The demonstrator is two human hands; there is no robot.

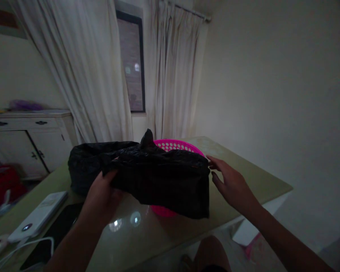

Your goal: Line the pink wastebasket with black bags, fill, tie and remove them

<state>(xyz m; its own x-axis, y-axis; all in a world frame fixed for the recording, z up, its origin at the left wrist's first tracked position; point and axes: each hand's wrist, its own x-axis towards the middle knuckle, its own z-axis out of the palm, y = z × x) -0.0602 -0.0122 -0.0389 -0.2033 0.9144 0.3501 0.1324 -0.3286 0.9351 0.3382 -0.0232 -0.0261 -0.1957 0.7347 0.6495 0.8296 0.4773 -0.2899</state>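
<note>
Head view: the left hand (103, 192) is clamped on the near left edge of one black cloth (164, 181), held above the table (243, 177). The right hand (229, 183), fingers apart, touches its right edge. The cloth's long axis runs left to right, draping over one pink basket (175, 145) whose contents are hidden. Farther left sits one black bag (87, 162).

Two hands are showing, a left hand (103, 192) and a right hand (229, 183). One black plastic bag (158, 177) is lying between them. One pink basket (177, 145) is sitting on one table (257, 181). Two white curtains (85, 68) are hanging by one window (132, 64). One white cabinet (31, 139) is standing at left. One white device (38, 215) is resting on the table.
</note>
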